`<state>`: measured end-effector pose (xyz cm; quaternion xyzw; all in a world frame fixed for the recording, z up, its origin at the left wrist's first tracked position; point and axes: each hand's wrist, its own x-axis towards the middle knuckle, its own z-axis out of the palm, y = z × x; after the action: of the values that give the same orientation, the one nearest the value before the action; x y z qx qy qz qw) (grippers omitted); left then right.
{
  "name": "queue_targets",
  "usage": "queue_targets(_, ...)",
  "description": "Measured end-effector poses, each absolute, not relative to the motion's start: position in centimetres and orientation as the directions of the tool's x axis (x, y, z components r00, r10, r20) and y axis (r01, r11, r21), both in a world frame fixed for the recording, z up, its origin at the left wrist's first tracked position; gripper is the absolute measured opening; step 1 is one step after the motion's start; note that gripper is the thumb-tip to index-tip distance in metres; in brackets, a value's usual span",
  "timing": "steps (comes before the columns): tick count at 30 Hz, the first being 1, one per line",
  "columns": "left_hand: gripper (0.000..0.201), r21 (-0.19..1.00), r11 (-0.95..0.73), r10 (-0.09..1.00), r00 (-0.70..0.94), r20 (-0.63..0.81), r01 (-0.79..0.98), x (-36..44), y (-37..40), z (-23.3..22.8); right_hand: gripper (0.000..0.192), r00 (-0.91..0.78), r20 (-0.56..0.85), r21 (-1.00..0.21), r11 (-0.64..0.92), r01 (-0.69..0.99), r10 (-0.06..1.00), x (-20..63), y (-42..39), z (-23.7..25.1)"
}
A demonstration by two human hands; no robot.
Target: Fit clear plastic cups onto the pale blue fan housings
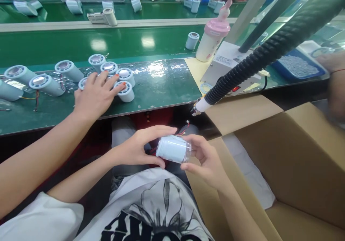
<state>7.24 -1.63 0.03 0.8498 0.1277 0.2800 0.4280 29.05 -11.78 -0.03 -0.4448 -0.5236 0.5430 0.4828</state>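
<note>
Pale-blue cylinder between both hands.

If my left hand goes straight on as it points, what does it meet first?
The left hand points along the pale blue cylinder it grips, so it would likely meet the right hand holding the other end.

Pale blue cylinder, clear film wrap, lying sideways, red/black wires at back, above lap.
</note>
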Motion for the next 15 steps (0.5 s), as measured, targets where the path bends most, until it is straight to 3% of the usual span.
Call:
queue_targets(10, 0.083, 0.811, -0.582, 0.428, 0.824, 0.371, -0.063, 7.34, -1.97, 0.13, 0.046, -0.16, -0.233, -0.924, -0.269, -0.27, 0.959, 28.57, -11.68, 0.53)
queue_targets(15, 0.082, 0.814, -0.577, 0.425, 0.826, 0.37, -0.067, 7.26, -2.15, 0.12, 0.041, -0.216, -0.324, -0.876, -0.379, -0.299, 0.921, 28.34, -11.36, 0.39)
